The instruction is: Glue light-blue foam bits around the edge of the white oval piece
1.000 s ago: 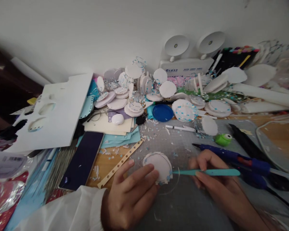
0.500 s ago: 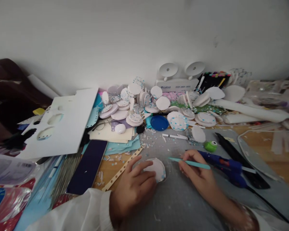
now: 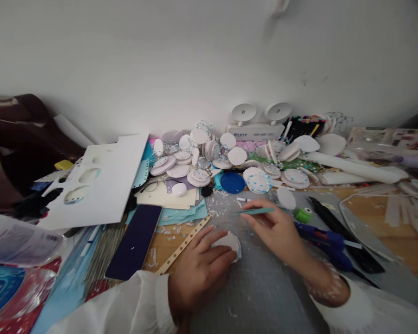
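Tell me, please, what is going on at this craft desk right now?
A person in white sleeves is working on a grey mat. The left hand presses down on a small white disc with blue bits at its edge. The right hand holds a thin teal tool lifted just above the mat, away from the disc. Behind them lies a heap of similar white discs, a blue lid and a blue glue gun.

A home craft desk pushed against a plain white wall. It is heaped with cut white discs [image 3: 237, 155], coloured paper sheets [image 3: 181, 214] and scraps, a blue glue gun [image 3: 325, 239], a rack of markers [image 3: 304, 125] and a grey cutting mat [image 3: 264, 292].
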Demonstrator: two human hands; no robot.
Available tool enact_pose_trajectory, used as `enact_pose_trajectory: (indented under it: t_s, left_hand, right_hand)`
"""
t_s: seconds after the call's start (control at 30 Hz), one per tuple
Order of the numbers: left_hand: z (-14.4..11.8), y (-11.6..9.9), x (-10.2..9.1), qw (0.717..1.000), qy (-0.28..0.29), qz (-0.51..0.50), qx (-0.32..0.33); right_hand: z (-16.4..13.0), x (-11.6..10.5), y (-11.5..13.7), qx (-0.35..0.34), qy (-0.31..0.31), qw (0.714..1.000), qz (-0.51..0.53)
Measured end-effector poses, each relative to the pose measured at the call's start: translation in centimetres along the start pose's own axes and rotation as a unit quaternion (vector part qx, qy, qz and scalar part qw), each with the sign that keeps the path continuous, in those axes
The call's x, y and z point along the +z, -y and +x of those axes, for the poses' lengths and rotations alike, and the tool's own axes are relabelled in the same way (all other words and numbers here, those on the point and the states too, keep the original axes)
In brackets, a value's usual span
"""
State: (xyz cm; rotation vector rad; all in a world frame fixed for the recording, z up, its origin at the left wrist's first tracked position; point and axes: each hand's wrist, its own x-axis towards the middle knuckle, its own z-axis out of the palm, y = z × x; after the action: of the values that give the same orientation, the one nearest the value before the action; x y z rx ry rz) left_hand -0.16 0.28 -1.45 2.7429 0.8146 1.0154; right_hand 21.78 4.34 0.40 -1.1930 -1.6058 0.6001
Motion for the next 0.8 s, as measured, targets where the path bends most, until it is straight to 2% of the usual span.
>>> enact_pose_trajectory:
  t_s: [0.1, 0.17, 0.33, 0.43, 0.6, 0.8]
  left_hand:
    - [-0.1, -0.1, -0.3, 0.999, 0.005, -0.038, -0.018]
    - [-0.2, -0.3, -0.7, 0.995, -0.003, -0.087, -0.057]
    - [-0.6, -0.7, -1.1, 0.954, -0.097, -0.177, -0.220]
    - [-0.7, -0.6, -1.0, 0.934, -0.117, -0.204, -0.267]
    - [-0.9, -0.7, -0.9, 0.932, -0.115, -0.217, -0.267]
    - [-0.6, -1.3, -1.2, 0.974, -0.098, -0.128, -0.161]
  right_hand:
    - [1.0, 0.6, 0.1, -0.010, 0.006, 1.000, -0.011]
    - [1.6, 0.7, 0.2, -0.016, 0.017, 0.999, -0.029]
    - [2.5, 0.8, -0.2, -0.021, 0.054, 0.995, -0.080]
    - [2.6, 1.0, -0.5, -0.022, 0.074, 0.992, -0.100]
    - [2.3, 1.6, -0.8, -0.029, 0.087, 0.989, -0.118]
    - [2.3, 1.8, -0.6, -0.045, 0.085, 0.988, -0.122]
